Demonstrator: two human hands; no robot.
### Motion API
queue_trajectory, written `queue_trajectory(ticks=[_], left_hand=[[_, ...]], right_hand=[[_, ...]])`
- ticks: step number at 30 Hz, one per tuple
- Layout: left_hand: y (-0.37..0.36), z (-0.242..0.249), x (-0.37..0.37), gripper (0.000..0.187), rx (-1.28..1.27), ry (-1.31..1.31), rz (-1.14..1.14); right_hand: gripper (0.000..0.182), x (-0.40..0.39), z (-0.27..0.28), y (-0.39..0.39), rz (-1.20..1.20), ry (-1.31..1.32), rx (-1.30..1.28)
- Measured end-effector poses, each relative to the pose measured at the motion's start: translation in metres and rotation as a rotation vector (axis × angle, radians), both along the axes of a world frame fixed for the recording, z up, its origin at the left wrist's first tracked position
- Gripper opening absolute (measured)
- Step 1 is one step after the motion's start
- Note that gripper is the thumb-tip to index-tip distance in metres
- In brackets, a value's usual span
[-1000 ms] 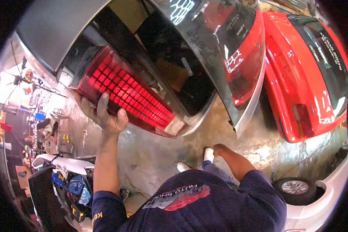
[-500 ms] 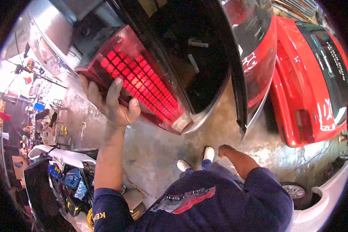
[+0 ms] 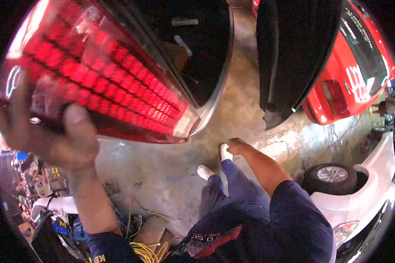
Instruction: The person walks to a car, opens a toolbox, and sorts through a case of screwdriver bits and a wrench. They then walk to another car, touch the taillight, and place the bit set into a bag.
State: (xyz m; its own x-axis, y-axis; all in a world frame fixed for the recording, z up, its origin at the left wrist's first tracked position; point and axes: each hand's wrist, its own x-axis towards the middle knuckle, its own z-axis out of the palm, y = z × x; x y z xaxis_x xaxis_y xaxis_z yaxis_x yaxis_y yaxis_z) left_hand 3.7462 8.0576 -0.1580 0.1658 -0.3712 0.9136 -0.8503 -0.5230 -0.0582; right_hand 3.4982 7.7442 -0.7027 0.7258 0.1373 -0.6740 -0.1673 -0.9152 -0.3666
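Observation:
The red tail light point(image 3: 105, 83) of a car fills the upper left, close to the camera. My left hand point(image 3: 52, 127) is at its lower left edge, blurred, with its fingers apart and spread over the lens. Beside the light, the dark inside of the car's rear point(image 3: 201, 48) shows. Low over the floor, near my white shoes, my right hand point(image 3: 237, 146) hangs with fingers curled; what it holds, if anything, is too small to tell.
A dark-edged panel point(image 3: 294, 57) stands upper right, with a red car point(image 3: 337, 83) behind it. At lower right are a wheel point(image 3: 332, 174) and a white car body point(image 3: 364, 193). Yellow cable point(image 3: 149, 252) and clutter lie lower left.
The tail light looks larger and nearer, shifted left. My left hand has moved left and down in view with it. My right hand appears slightly left and higher.

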Motion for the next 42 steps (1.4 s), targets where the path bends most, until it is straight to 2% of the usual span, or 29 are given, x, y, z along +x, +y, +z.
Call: queue_trajectory(ticks=[3,4,6,7,10,12,13,15,18,20,22,23,25,26,29,31,33,34,36,38,42], left_hand=[[0.035,-0.014,0.001,0.075,0.043,-0.011,0.153],[0.050,-0.020,0.001,0.074,0.055,-0.012,0.214],[0.082,-0.033,0.004,0.074,0.080,-0.013,0.340],[0.090,-0.045,0.007,0.073,0.098,-0.013,0.378],[0.125,-0.066,0.015,0.072,0.128,0.005,0.481],[0.149,-0.076,0.016,0.072,0.137,0.024,0.555],[0.161,-0.084,0.017,0.072,0.145,0.034,0.590],[0.180,-0.092,0.020,0.071,0.153,0.051,0.647],[0.203,-0.102,0.020,0.070,0.165,0.087,0.721],[0.216,-0.113,0.020,0.069,0.158,0.121,0.765],[0.224,-0.122,0.019,0.069,0.160,0.141,0.788],[0.226,-0.126,0.018,0.069,0.157,0.146,0.800],[0.232,-0.135,0.019,0.068,0.152,0.162,0.828],[0.233,-0.135,0.019,0.068,0.152,0.168,0.833],[0.236,-0.141,0.022,0.067,0.152,0.183,0.854],[0.241,-0.142,0.021,0.066,0.155,0.205,0.879],[0.240,-0.147,0.031,0.066,0.147,0.209,0.872],[0.240,-0.147,0.033,0.065,0.155,0.217,0.873],[0.243,-0.145,0.030,0.065,0.154,0.221,0.883],[0.243,-0.143,0.029,0.064,0.158,0.228,0.888],[0.244,-0.140,0.030,0.063,0.161,0.232,0.885]], right_hand=[[0.036,0.006,-0.042,0.014,0.034,-0.023,0.020],[0.032,0.009,-0.079,0.019,0.149,-0.134,0.029],[0.026,0.015,-0.105,0.016,0.320,-0.251,0.022],[0.023,0.029,-0.096,0.015,0.380,-0.271,0.021],[0.022,0.061,-0.145,0.007,0.414,-0.275,-0.012],[0.025,0.087,-0.161,0.002,-0.409,-0.198,0.425],[0.025,0.100,-0.162,-0.002,-0.402,-0.199,0.426],[0.048,0.143,-0.093,-0.010,-0.539,-0.414,0.316],[0.048,0.209,-0.055,-0.013,-0.650,-0.565,0.403],[0.048,0.246,-0.035,-0.018,-0.520,-0.745,0.353],[0.043,0.305,-0.126,-0.012,-0.384,-1.272,0.049],[0.043,0.320,-0.116,-0.011,-0.380,-1.280,0.046],[0.043,0.353,-0.075,-0.010,-0.489,-0.736,0.049],[0.043,0.368,-0.080,-0.008,-0.488,-0.744,0.054],[0.043,0.403,-0.132,-0.002,-0.372,-1.142,-0.216],[0.043,0.423,-0.193,0.011,-0.269,-1.389,-0.387],[0.044,0.459,-0.284,0.012,-0.604,-1.004,0.117],[0.044,0.475,-0.326,0.013,-0.803,-0.828,0.289],[0.045,0.446,-0.196,-0.003,-0.650,-0.877,0.189],[0.045,0.441,-0.131,-0.018,-0.642,-0.926,0.262],[0.045,0.484,-0.036,-0.051,-0.699,-1.015,0.539]])
